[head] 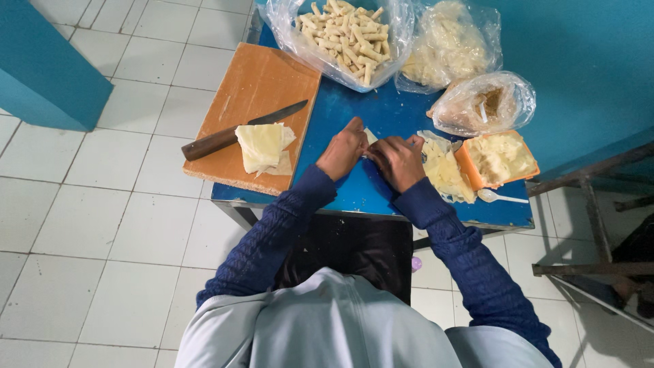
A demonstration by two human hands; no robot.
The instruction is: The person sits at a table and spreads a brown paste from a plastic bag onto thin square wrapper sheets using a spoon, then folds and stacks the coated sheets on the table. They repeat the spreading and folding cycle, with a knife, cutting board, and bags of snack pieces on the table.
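Blue table (pixel 381 116), smooth top. Wooden board (pixel 262 88) at its left end: knife (pixel 235 133), stacked pale sheets (pixel 260 145). Far edge: clear bag of rolls (pixel 344 34). Right end: orange tub (pixel 501 158), white spoon (pixel 501 197). Your left hand (pixel 343 151) and right hand (pixel 397 162) at table centre, fingers curled, pinching pale wrapper (pixel 370 136) between them.

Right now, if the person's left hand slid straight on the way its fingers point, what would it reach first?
Probably the bag of rolled pastry sticks. The left hand points up across bare blue table toward it, though depth is hard to judge.

Blue table (pixel 381 112) bears cutting board (pixel 255 95), 3 bags (pixel 340 34).
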